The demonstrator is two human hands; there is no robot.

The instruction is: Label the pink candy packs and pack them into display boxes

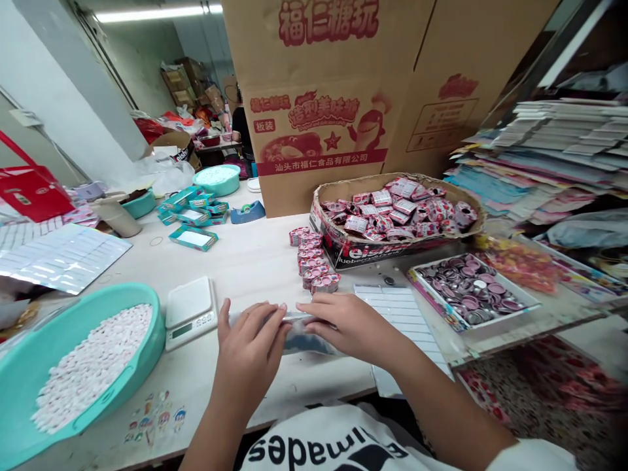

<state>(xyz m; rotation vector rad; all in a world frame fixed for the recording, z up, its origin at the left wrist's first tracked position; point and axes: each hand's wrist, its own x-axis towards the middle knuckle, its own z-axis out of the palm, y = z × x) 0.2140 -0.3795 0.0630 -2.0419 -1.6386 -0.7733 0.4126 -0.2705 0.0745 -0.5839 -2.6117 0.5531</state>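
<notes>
Close in front of my body, both hands meet over a shiny, clear plastic bag or sheet (309, 341), its edge pinched between fingers and thumbs. My left hand (250, 343) has its fingers bent over the left part of that edge. From the other side, my right hand (350, 327) grips the same edge, fingertips close to the left ones. Whatever lies inside or under the plastic is mostly covered by the fingers. Just beyond, a row of small red-and-pink printed tins (314, 261) stands on the white table (245, 261).
At left are a turquoise basin (156, 327) of white candies and a small digital scale (191, 311). An open carton (383, 252) of wrapped packs stands behind the tins. A box of round lids (466, 291) sits right. Tall cardboard (318, 150) blocks the back; a person (241, 124) is behind.
</notes>
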